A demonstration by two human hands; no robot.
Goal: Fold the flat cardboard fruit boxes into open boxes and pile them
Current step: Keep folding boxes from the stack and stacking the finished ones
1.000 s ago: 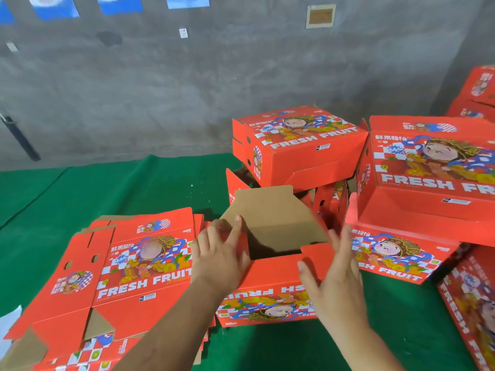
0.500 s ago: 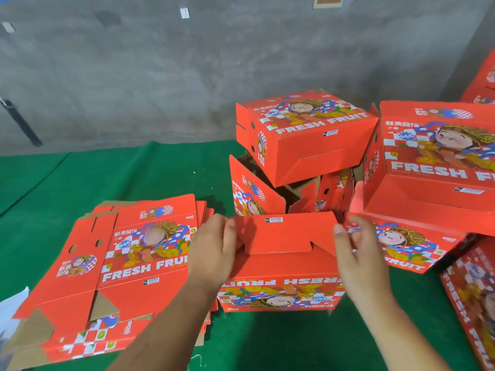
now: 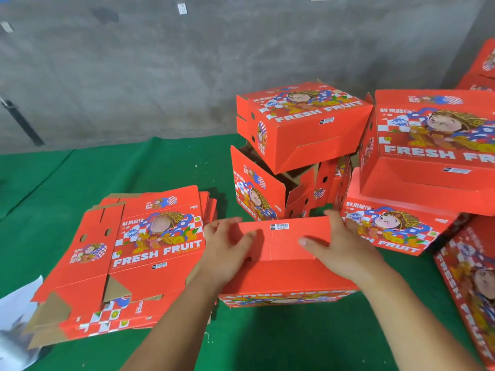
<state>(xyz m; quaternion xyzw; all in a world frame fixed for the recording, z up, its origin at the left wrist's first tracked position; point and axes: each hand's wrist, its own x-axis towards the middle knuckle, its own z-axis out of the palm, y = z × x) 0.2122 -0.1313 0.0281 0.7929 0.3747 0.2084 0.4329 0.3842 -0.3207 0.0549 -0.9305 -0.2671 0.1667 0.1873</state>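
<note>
The flat stack (image 3: 150, 247) lies left of the half-folded box (image 3: 289, 277); folded boxes (image 3: 308, 124) stand behind it.

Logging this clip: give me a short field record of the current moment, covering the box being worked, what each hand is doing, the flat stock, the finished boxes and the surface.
box in work: red box, bottom flaps folded over, barcode label on top flap
left hand: left hand lies on the left flap, fingers spread
right hand: right hand presses the right flap, fingers straight
flat stock: stack of flat boxes on the left, beside the box in work
finished boxes: loose pile of folded boxes behind and to the right, some tilted
surface: green cloth
</note>
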